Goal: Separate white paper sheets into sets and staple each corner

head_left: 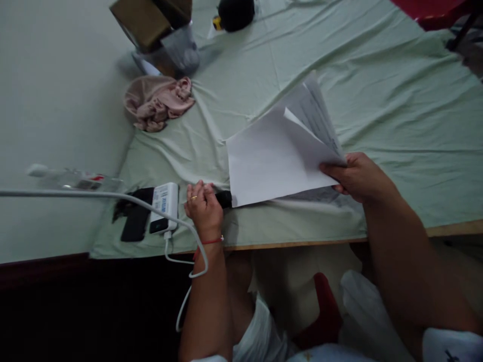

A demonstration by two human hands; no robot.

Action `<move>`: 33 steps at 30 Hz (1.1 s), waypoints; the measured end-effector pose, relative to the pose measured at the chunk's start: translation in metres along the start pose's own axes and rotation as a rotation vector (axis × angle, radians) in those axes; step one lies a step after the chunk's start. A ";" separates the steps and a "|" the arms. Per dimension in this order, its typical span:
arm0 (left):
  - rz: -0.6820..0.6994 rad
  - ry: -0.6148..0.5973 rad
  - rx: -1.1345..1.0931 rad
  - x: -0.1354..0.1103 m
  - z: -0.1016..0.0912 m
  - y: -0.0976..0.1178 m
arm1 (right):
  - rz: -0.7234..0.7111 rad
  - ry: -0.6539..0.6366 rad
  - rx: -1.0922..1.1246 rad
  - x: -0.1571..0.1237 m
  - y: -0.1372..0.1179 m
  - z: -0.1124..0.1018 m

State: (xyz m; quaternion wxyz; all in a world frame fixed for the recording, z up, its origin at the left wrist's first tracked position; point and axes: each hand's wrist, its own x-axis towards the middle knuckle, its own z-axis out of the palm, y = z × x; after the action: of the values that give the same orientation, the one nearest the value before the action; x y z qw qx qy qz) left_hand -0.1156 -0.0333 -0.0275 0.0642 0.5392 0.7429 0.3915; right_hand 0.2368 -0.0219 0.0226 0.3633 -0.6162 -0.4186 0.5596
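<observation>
My right hand (358,176) is closed on the right edge of a stack of white paper sheets (275,156) and lifts them off the pale green cloth (377,90); the top sheets fan upward. My left hand (204,203) is closed around a black object (225,199), perhaps a stapler or marker, whose end pokes out under the lower left corner of the sheets. A red thread circles my left wrist, and a ring shows on one finger.
A white power bank (164,207) with a white cable (181,226) lies left of my left hand, next to a black phone (136,221). A pink crumpled cloth (158,103), a cardboard box (151,22) and a black object (236,14) sit farther back. The wall (56,100) stands at left.
</observation>
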 end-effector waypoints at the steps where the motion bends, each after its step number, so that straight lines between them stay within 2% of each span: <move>1: -0.013 -0.002 0.028 0.000 0.001 0.000 | -0.002 -0.001 -0.005 0.000 0.000 0.001; 7: -0.033 -0.035 0.190 -0.004 0.003 0.003 | 0.013 0.012 0.000 0.000 -0.001 0.008; 10: 0.014 -0.049 0.248 -0.007 0.001 0.005 | -0.010 0.005 0.013 0.002 0.000 0.009; 13: 0.068 -0.105 0.296 -0.011 -0.002 0.012 | -0.016 0.007 0.010 0.002 -0.002 0.010; 17: 0.052 -0.160 0.310 -0.013 -0.003 0.019 | -0.062 -0.011 -0.048 0.001 -0.003 0.010; 19: 0.032 -0.129 0.285 -0.011 -0.001 0.016 | -0.137 -0.001 -0.081 0.002 -0.001 0.009; 21: 0.017 -0.051 0.243 -0.009 -0.001 0.009 | -0.215 0.064 -0.103 0.005 0.004 0.008; 23: 0.033 0.044 0.184 -0.007 -0.002 0.006 | -0.282 0.155 -0.082 0.009 0.007 0.005; 25: 0.096 0.150 0.100 -0.006 -0.004 0.011 | -0.322 0.201 0.006 0.011 0.008 -0.001; 28: 0.215 0.293 -0.131 -0.012 -0.006 0.039 | -0.335 0.204 0.210 0.010 0.003 -0.013; 30: 0.216 0.290 -0.417 -0.020 -0.006 0.064 | -0.344 0.210 0.320 0.006 -0.001 -0.023; 33: 0.069 0.173 -0.783 -0.030 -0.002 0.090 | -0.346 0.214 0.428 -0.001 -0.005 -0.035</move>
State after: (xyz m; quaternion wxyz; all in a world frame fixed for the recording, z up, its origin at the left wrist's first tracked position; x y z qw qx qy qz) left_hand -0.0367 -0.0497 0.0230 0.1887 0.4636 0.5215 0.6910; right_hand 0.2707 -0.0206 0.0310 0.6173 -0.5004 -0.3491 0.4967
